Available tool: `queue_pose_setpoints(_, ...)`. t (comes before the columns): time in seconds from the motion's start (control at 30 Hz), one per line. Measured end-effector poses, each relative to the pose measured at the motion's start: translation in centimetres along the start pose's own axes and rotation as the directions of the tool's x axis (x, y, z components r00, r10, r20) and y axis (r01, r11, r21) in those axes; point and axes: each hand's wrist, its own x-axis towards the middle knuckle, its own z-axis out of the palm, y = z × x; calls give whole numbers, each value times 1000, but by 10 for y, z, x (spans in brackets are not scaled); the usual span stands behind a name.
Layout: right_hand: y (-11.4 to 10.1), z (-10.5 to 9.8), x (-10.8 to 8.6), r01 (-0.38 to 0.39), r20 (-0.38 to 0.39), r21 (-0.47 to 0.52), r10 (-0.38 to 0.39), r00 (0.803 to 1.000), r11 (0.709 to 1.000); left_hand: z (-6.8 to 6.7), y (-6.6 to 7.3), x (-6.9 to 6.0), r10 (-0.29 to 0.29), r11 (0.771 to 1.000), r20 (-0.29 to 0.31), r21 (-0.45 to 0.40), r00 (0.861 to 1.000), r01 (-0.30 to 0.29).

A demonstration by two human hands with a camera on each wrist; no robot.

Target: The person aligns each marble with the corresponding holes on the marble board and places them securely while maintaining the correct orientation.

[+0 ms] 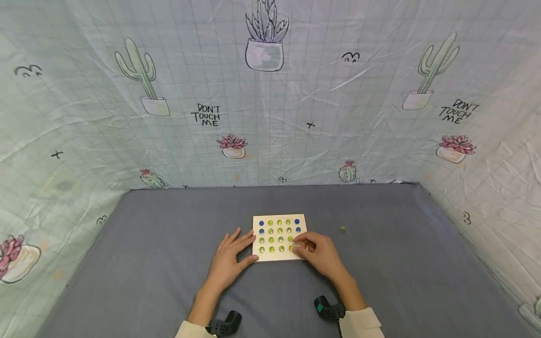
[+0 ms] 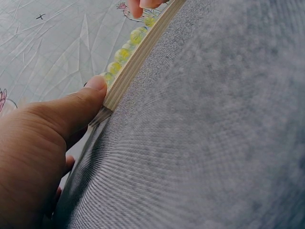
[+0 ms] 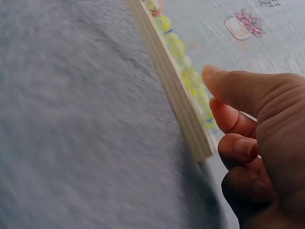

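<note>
A pale wooden board (image 1: 276, 257) lies on the grey cloth with rows of glass marbles on it. Blue marbles (image 1: 261, 223) sit at both ends of the two far rows; the others showing are yellow-green marbles (image 1: 279, 230). My left hand (image 1: 228, 263) rests at the board's left side, fingers spread, its thumb touching the near left corner. Over the near right part of the board is my right hand (image 1: 319, 251), thumb and fingers bent among the marbles. Whether a marble is between its fingertips is hidden. The right end of the two near rows is covered.
One loose green marble (image 1: 343, 229) lies on the grey cloth (image 1: 380, 263) to the right of the board. Behind the cloth-covered surface hangs a pale curtain (image 1: 270, 103) with cactus drawings. Black wrist devices (image 1: 226, 324) sit at both sleeves.
</note>
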Motion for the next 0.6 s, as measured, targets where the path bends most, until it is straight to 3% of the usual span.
queue_pose_setpoints(0.27,7,-20,-3,-45,-111,1,45,993,999,1,0,-1,-24,1000,3,-3,1000,24)
queue_pose_setpoints(0.6,22,-47,-6,-115,-229,-4,111,967,993,1,-1,1,-25,1000,-4,-1,1000,25)
